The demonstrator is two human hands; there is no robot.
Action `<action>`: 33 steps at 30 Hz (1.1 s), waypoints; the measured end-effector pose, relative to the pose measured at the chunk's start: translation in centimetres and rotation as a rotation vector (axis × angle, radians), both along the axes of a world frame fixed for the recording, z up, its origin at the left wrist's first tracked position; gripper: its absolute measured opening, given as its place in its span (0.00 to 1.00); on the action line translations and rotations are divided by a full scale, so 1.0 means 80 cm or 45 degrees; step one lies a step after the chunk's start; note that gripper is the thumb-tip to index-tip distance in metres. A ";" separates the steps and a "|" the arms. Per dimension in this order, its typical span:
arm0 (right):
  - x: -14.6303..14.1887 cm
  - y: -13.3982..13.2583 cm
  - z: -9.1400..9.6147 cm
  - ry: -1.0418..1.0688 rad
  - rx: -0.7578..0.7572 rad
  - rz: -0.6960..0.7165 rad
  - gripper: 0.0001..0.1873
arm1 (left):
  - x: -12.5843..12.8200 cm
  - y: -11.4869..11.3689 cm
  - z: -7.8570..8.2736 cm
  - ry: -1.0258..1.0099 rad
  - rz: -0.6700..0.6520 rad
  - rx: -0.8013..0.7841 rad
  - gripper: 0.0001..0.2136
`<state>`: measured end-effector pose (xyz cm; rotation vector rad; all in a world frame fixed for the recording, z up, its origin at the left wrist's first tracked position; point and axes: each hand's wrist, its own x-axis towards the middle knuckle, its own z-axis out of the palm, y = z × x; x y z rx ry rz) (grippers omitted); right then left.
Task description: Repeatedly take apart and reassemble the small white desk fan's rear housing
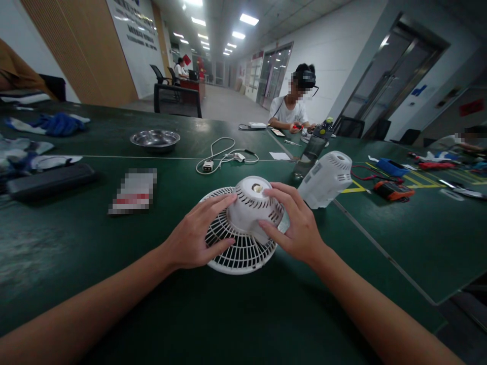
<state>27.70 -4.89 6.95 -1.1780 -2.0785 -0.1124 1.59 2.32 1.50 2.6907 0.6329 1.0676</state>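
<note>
A white fan head (249, 215) lies grille-down on the green table in front of me, its slotted motor housing facing up. Its round wire grille (243, 258) spreads out beneath the housing. My left hand (198, 230) grips it from the left, fingertips against the housing and thumb over the grille. From the right, my right hand (294, 220) curves around the housing, its fingers near the hole on top and its thumb on the side. Just behind my right hand stands a white vented fan base (327, 178).
A metal bowl (155, 140), a coiled white cable (228, 154) and a printed packet (133, 191) lie beyond my left hand. A dark bottle (312, 149) leans behind the base. An orange multimeter (393, 190) is at right. Across the table sits a person (288, 109) handling small parts.
</note>
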 end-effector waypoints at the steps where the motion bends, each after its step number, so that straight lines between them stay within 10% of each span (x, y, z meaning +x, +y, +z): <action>1: -0.002 0.002 0.000 -0.002 0.003 -0.013 0.29 | 0.000 0.000 0.000 -0.028 -0.012 -0.004 0.39; 19: -0.003 0.011 -0.015 0.030 -0.119 0.028 0.43 | -0.002 -0.002 0.003 0.025 -0.007 -0.003 0.38; 33: 0.024 0.026 -0.038 0.248 -0.474 0.003 0.58 | -0.012 0.025 -0.009 -0.184 0.412 -0.443 0.24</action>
